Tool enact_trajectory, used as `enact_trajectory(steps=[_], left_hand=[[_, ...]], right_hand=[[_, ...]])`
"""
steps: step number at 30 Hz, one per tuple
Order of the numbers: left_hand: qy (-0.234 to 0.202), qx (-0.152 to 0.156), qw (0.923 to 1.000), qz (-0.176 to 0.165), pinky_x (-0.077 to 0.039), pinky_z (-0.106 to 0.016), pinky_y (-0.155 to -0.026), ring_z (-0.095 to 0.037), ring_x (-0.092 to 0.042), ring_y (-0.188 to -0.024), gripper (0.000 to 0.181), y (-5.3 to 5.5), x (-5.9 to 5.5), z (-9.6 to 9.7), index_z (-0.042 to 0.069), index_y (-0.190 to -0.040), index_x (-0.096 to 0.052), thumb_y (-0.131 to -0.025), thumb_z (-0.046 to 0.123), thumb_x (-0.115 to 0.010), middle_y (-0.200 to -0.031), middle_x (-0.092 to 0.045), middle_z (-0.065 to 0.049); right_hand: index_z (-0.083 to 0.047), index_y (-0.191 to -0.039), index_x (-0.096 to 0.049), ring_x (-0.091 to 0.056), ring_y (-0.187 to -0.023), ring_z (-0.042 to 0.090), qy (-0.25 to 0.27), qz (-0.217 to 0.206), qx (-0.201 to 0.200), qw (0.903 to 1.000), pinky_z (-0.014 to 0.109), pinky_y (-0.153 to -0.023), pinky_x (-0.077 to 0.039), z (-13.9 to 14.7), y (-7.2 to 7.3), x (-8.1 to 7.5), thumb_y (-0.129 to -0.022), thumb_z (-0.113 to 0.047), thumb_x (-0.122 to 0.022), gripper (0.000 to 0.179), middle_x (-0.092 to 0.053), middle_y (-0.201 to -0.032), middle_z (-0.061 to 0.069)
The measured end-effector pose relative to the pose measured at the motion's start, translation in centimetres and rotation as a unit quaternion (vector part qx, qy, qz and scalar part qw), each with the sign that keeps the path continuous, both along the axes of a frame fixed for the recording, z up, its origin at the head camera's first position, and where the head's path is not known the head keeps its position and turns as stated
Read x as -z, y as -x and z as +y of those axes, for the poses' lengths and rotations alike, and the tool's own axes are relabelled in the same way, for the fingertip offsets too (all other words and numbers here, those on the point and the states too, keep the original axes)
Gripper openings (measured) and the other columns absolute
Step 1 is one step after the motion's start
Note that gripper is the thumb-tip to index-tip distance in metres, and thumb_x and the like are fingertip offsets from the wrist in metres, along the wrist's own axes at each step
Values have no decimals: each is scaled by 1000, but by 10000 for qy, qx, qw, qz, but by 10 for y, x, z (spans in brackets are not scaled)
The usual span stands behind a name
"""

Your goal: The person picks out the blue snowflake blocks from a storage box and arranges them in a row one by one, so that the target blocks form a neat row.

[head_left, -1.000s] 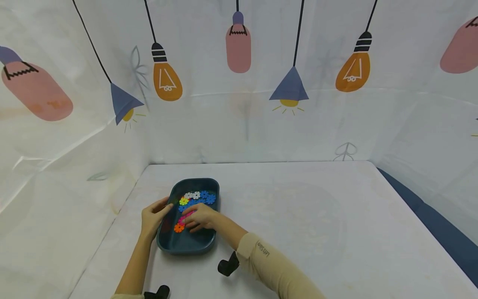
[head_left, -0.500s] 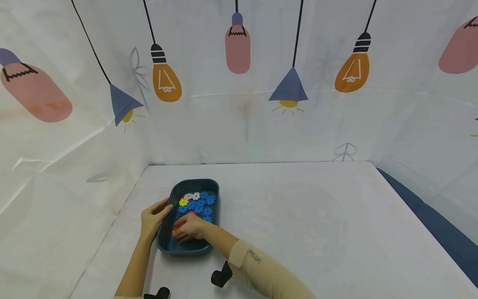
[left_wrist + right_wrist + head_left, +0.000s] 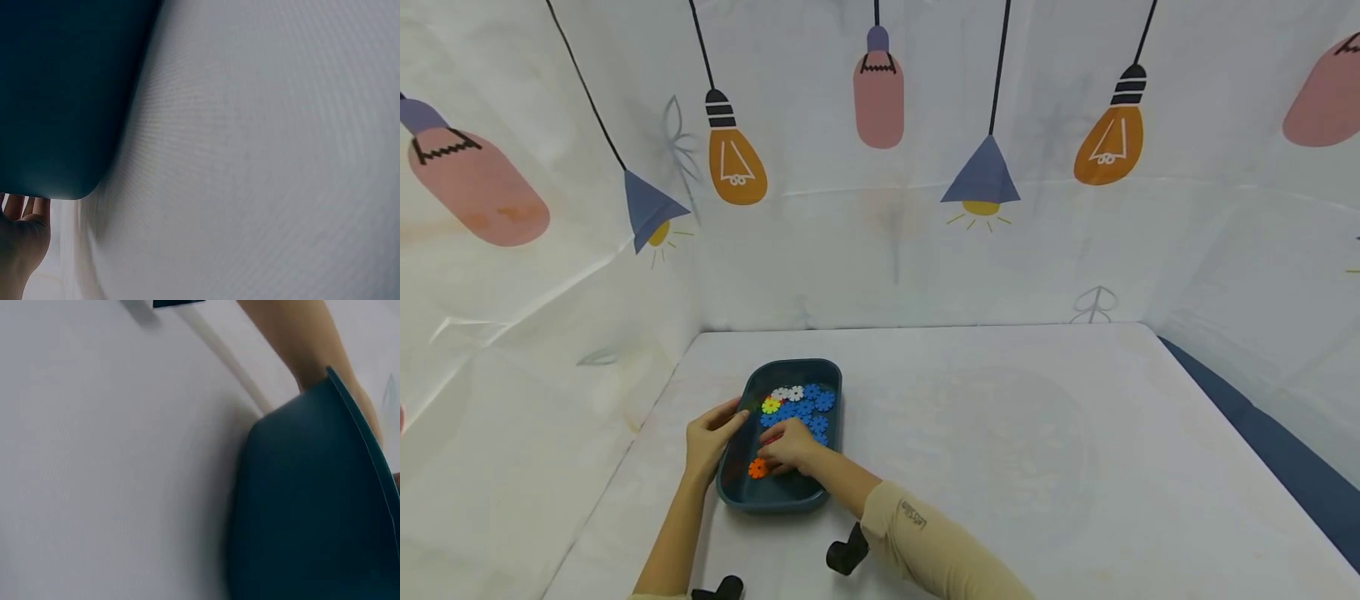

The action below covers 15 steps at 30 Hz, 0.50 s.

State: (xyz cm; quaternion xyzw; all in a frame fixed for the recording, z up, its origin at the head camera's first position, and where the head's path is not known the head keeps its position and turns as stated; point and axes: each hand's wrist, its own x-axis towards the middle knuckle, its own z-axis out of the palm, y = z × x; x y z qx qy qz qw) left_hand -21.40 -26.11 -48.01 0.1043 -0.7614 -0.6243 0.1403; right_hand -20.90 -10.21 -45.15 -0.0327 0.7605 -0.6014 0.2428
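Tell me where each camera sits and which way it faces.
Head: worn on the head, facing forward and down at the teal tray; left hand, right hand and forearms show.
Left wrist: on that wrist, facing the tray's outside; left hand partly shows.
Right wrist: on that wrist, facing the tray's outside; left forearm shows.
Wrist views share tray and tabletop.

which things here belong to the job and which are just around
Seem part of the job:
teal tray
flower-shaped pieces in it
left hand, holding the tray's side
right hand, in among the pieces

Just around:
white table under the tray
backdrop with printed lamps
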Motion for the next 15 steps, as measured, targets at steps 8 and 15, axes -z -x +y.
enact_trajectory(steps=[8,15], left_hand=[[-23,-30,10000,-51,-48,-10,-74,5,-60,-83,40,-1,0,1,-3,-120,-62,-86,15,-70,-114,-65,-10],[-56,-43,10000,-17,-48,-10,-74,6,-60,-84,41,-1,-1,1,-3,-120,-62,-85,17,-71,-105,-67,4]], right_hand=[[1,-98,-70,-67,-68,19,-454,122,383,9982,32,-58,-57,6,6,-1,-79,3,-71,20,-66,-80,6],[3,-94,-70,-67,-64,19,-74,-31,754,9971,30,-60,-57,3,9,0,-80,6,-68,15,-68,-75,10]])
